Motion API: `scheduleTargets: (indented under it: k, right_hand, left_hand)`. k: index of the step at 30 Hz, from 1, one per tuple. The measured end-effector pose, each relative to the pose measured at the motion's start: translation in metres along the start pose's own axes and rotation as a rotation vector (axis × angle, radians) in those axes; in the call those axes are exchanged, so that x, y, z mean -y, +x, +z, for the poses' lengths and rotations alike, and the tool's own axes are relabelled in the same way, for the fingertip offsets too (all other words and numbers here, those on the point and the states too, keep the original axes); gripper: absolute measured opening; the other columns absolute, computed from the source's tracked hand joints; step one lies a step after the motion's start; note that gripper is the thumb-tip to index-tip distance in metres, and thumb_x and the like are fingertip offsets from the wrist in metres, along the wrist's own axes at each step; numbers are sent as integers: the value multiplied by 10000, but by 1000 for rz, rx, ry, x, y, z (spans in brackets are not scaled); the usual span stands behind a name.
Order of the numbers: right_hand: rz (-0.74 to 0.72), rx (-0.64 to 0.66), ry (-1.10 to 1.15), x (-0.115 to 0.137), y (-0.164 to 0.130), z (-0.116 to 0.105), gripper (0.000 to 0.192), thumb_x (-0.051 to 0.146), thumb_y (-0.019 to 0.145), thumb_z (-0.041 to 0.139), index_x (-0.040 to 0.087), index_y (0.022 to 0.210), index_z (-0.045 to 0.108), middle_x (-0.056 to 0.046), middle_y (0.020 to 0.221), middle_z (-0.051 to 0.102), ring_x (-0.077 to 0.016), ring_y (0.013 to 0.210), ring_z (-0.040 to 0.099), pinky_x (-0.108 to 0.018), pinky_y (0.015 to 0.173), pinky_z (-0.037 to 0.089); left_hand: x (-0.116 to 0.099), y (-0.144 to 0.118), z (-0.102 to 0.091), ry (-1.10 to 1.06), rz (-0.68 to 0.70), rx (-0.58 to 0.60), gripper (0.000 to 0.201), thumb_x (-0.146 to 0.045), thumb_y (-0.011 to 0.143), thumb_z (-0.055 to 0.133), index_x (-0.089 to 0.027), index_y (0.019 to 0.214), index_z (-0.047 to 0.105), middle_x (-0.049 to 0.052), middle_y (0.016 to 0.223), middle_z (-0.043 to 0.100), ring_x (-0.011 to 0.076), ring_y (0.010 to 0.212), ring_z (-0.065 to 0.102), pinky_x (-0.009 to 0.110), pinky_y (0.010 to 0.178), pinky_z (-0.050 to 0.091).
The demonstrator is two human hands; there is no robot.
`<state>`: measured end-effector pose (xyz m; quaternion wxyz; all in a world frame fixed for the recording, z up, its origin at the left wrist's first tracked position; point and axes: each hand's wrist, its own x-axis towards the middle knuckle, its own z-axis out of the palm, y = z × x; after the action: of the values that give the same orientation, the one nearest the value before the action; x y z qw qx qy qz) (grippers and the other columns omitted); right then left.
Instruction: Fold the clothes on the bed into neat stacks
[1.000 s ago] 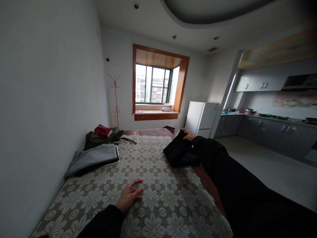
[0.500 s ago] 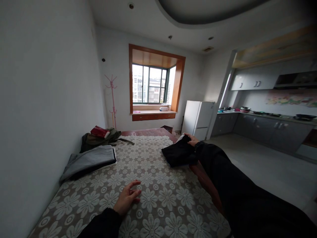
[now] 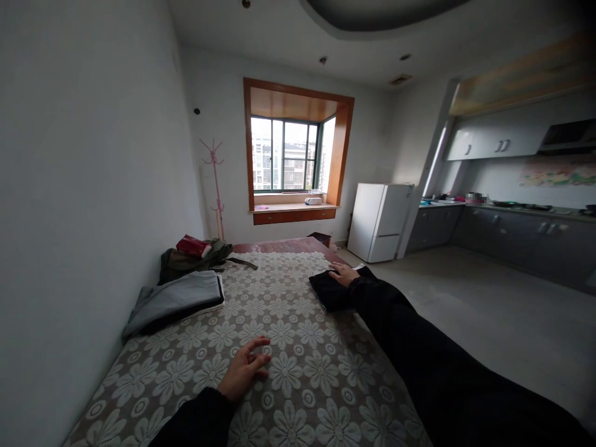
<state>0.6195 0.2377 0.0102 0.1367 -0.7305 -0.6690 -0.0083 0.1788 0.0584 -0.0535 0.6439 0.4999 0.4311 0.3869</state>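
A folded black garment (image 3: 326, 292) lies at the right edge of the table, partly under my right sleeve. On top of it rests my right hand (image 3: 343, 274), fingers stretched out and holding nothing. A bit of white shows at the garment's far right side. My left hand (image 3: 244, 369) is over the flower-patterned tablecloth (image 3: 284, 335), its fingers apart and nothing in them. I cannot tell whether it touches the cloth. Along the left wall is a stack of folded clothes (image 3: 179, 301), grey uppermost with dark and white layers below.
Behind the stack sits a dark green bag (image 3: 174, 264) with a red packet (image 3: 193, 246) on it. Past the table stand a pink coat rack (image 3: 216, 180), a window with a wooden frame (image 3: 345, 149) and a white fridge (image 3: 367, 217). Grey kitchen cabinets (image 3: 503, 239) line the right.
My right hand has let go of the garment's far edge and moved left to lie flat on it. The raised edge has come down. My left hand has barely moved.
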Motion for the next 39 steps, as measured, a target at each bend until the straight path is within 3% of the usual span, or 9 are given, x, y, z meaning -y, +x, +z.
scheduleTargets:
  k: [4,7,13,16,19,23,28,31,39]
  right_hand:
    - [110,102,-55,22,-8,48,757,718,911,309,324,1557,305,-84,1648,193,-421,1490,125,-712,1125,37]
    - [147,155,-146,20,-13,71,825,772,889,228,335,1588,174,-69,1672,62,-414,1501,41,-695,1123,-43]
    - [188,192,-173,38,-18,48,803,701,893,296,286,1579,239,-113,1656,137,-422,1492,90,-687,1124,-21]
    - [117,216,-73,84,-15,24,824,614,785,578,156,1463,476,-235,1548,351,-496,1439,198,-718,1099,32]
    - [-92,260,59,158,-5,20,566,457,703,736,189,1200,694,-181,1342,599,-415,1308,454,-565,1107,265]
    - [-322,291,310,289,0,49,219,341,786,705,242,976,747,-49,1044,734,-236,1019,648,-314,933,457]
    - [-268,278,541,417,-18,96,252,404,912,569,197,871,707,-42,802,708,-183,731,664,-267,667,486]
    - [-157,228,600,445,-22,113,255,404,905,563,180,866,679,-86,850,698,-232,852,661,-298,720,476]
    - [-88,182,689,460,-9,120,232,328,793,655,202,985,623,-52,973,682,-213,971,623,-269,816,454]
  left_hand:
    - [2,-2,1,-23,17,-2,524,-478,625,852,-224,1066,726,123,1534,404,249,1002,651,321,713,588]
    - [3,-2,2,-47,34,-3,495,-450,637,849,-218,1056,726,115,1536,398,235,987,653,308,696,586]
    - [3,2,1,-172,16,-41,494,-376,607,881,-180,1027,712,147,1317,586,237,940,663,299,651,579]
    - [3,5,-2,-255,14,-67,470,-350,634,871,-173,1030,690,135,1202,638,234,939,673,301,692,573]
    - [5,10,-8,-375,21,-105,441,-368,706,823,-186,1069,650,134,1263,618,219,953,684,314,766,565]
    - [7,14,-14,-525,1,-140,414,-474,842,671,-197,1142,601,151,1312,612,235,1016,684,358,840,560]
    - [0,11,-14,-735,-20,-83,521,-602,844,615,-208,1183,646,130,1271,664,304,1135,652,429,941,539]
    - [-7,7,-15,-849,2,-120,574,-597,824,640,-209,1247,650,128,1248,686,348,1188,625,477,996,514]
    - [-18,3,-21,-1003,-3,-202,563,-573,801,654,-190,1213,681,112,1262,690,348,1251,589,443,1015,518]
